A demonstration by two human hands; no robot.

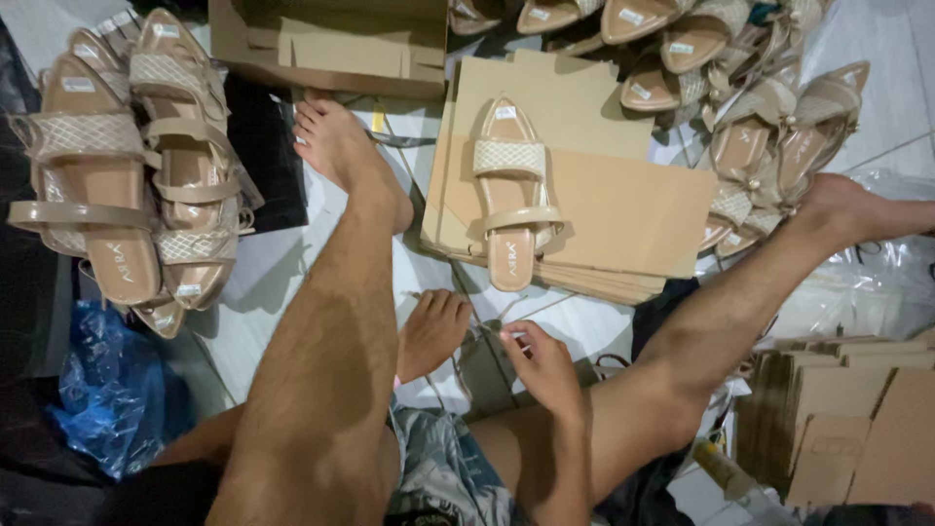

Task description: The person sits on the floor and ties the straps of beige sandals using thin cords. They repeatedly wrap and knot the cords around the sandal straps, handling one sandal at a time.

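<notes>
White tiled floor; right hand perhaps pinching something small.

1. A pale tiled floor with thin grout lines lies underneath everything.
2. The light is dim and warm, with soft shadows.
3. A dark surface, possibly a mat, edges the left side.
</notes>
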